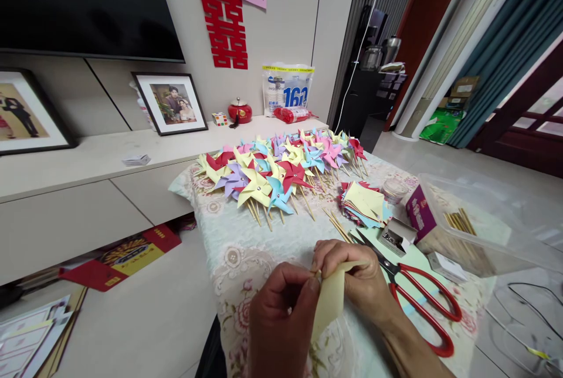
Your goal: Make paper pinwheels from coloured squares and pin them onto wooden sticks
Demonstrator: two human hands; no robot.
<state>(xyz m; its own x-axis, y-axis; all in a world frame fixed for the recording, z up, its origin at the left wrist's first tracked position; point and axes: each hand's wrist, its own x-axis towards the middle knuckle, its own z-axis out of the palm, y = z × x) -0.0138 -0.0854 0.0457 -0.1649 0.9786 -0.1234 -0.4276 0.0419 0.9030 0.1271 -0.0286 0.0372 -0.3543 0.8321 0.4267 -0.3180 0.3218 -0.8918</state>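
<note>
Both my hands meet low in the middle of the view over a table with a flowered cloth (237, 249). My left hand (281, 313) and my right hand (358, 281) pinch a pale yellow piece of paper (329, 299) between their fingertips, with the sheet hanging down between them. Just beyond my right hand lie a few thin wooden sticks (338, 226). A large heap of finished paper pinwheels (281, 169) in red, yellow, blue, pink and purple covers the far half of the table.
Red-handled scissors (422, 301) lie right of my hands. A stack of cut paper squares (365, 203), a small open box of pins (397, 236), a tape roll (394, 189) and a clear plastic bin (492, 225) with sticks sit to the right. A low cabinet (88, 190) with framed photos runs along the left.
</note>
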